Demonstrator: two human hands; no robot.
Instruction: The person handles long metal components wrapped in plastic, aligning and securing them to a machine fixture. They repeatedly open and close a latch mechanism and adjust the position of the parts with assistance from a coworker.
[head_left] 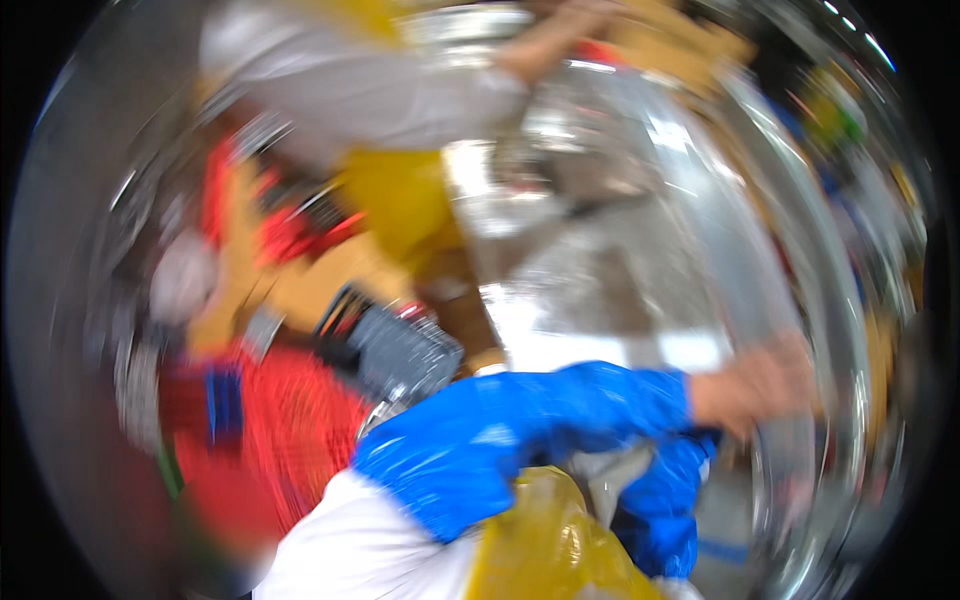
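Observation:
My left arm, in a blue sleeve cover [520,420], reaches across to the right. My left hand [765,385] is at the right side of a shiny metal surface [690,345], near a curved metal rim [850,400]. Motion smears its fingers, and I cannot make out anything in them. My right arm's blue sleeve cover [665,500] lies below the left wrist. My right hand cannot be told apart from the blur around the left hand. A yellow apron [555,535] covers my front.
Across from me is a person with a white sleeve [400,105] and yellow apron [400,205]. At left are a dark grey boxy object [400,345], red mesh-like material [295,425], a blue item [224,405] and an orange-tan surface [340,280]. Blurred items line the right.

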